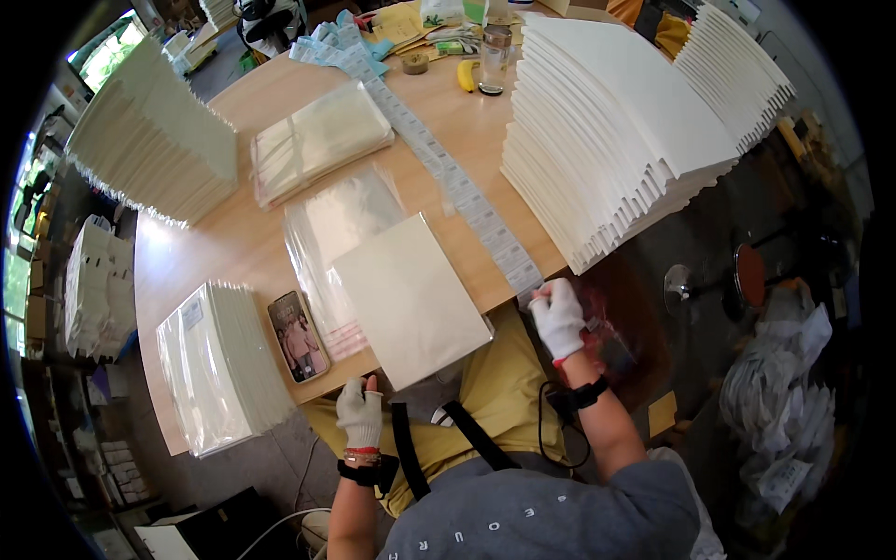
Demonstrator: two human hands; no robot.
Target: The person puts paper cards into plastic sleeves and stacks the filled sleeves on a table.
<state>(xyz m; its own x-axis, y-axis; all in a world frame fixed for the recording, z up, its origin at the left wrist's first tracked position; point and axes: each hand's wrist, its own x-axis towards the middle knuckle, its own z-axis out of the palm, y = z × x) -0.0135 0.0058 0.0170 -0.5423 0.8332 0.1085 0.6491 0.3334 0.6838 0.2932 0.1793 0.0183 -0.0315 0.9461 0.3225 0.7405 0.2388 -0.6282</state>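
Observation:
My right hand [558, 318], in a white glove with bare fingertips, is closed on the near end of a long strip of labels [474, 217] at the table's front edge. The strip runs back across the table to a loose heap. My left hand [359, 413], gloved likewise, is held with its fingers curled at the front edge, close to the near corner of a flat white board [411, 299]. What it holds, if anything, is hidden. The board lies partly over clear plastic bags [327, 238] and juts past the edge.
The wooden table [245, 250] carries a phone [299, 337], wrapped white boards [219, 364], a bundle of bags [322, 140], and tall white stacks at left [154, 131] and right [607, 131]. Behind are a glass [494, 65], a banana [467, 76] and a tape roll [414, 63]. A stool [749, 274] stands right.

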